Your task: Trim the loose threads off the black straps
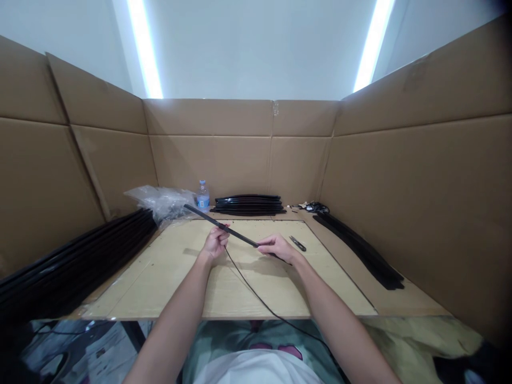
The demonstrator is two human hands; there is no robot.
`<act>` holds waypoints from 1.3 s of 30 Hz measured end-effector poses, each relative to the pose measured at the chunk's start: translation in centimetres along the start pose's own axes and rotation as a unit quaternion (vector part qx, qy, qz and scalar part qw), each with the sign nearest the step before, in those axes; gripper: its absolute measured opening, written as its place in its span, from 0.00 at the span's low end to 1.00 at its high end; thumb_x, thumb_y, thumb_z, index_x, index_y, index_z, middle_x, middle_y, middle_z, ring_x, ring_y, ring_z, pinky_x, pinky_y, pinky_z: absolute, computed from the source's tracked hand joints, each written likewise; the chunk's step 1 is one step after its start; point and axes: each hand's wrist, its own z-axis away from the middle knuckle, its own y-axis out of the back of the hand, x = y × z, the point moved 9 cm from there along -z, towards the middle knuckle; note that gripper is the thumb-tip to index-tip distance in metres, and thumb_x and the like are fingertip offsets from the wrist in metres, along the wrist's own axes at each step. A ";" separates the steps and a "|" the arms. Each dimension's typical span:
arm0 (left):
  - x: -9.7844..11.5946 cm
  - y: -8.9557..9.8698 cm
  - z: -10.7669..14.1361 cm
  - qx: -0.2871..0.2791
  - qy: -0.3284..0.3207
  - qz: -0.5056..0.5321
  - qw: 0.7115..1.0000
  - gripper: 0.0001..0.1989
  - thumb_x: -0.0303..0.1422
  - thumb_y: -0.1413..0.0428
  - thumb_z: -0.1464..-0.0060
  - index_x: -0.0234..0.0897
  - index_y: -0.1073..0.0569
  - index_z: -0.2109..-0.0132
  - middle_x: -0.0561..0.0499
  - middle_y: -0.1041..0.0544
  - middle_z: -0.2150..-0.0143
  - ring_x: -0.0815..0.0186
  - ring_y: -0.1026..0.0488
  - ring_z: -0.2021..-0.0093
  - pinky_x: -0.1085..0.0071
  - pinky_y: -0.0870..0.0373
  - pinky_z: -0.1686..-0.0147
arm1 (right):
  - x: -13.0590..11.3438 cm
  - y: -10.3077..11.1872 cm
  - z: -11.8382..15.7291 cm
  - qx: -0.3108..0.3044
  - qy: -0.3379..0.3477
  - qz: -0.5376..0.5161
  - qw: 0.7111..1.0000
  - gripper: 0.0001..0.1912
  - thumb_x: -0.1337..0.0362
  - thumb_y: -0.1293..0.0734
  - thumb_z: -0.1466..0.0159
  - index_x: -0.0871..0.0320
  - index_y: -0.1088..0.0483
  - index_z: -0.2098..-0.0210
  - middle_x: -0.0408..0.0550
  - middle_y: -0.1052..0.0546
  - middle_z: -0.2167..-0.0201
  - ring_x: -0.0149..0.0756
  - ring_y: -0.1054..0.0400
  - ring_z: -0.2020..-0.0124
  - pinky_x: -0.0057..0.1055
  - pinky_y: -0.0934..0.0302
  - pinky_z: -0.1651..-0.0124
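Note:
Above the pale work board I hold a long thin black strip, tilted with its left end higher and farther off. My left hand is closed round its middle. My right hand pinches the strip nearer its lower right end, which runs on under that hand. A thin dark cord hangs from near my left hand and trails over the board's front edge towards my lap. Small thread snips lie on the board to the right of my right hand.
Black strips are piled at left, stacked at the back and laid along the right side. Clear plastic bags and a water bottle stand back left. Small dark cords lie back right. Cardboard walls enclose three sides.

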 end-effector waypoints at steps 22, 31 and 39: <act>0.5 0.1 -0.5 0.011 -0.043 -0.036 0.998 0.13 0.25 0.38 0.62 0.34 0.37 0.73 0.63 0.53 0.82 0.80 0.55 0.85 0.82 0.62 0.87 | 0.8 1.2 -0.9 0.087 0.024 0.048 0.995 0.26 0.52 0.27 0.54 0.64 0.23 0.62 0.53 0.21 0.66 0.40 0.30 0.68 0.33 0.38 0.65; 0.5 -0.4 -0.4 0.010 -0.043 -0.053 0.998 0.16 0.23 0.37 0.64 0.32 0.32 0.66 0.63 0.49 0.81 0.81 0.56 0.86 0.82 0.62 0.88 | 0.7 1.0 -1.3 0.088 0.040 0.039 0.994 0.22 0.53 0.28 0.53 0.63 0.24 0.64 0.51 0.22 0.68 0.37 0.31 0.69 0.30 0.39 0.68; 0.7 -0.9 -0.1 -0.003 -0.040 -0.049 0.998 0.14 0.24 0.36 0.64 0.32 0.33 0.70 0.63 0.51 0.81 0.81 0.56 0.86 0.82 0.61 0.88 | 0.9 0.6 -1.5 0.086 0.037 0.047 0.995 0.23 0.53 0.26 0.55 0.63 0.25 0.66 0.48 0.24 0.72 0.37 0.32 0.70 0.31 0.39 0.68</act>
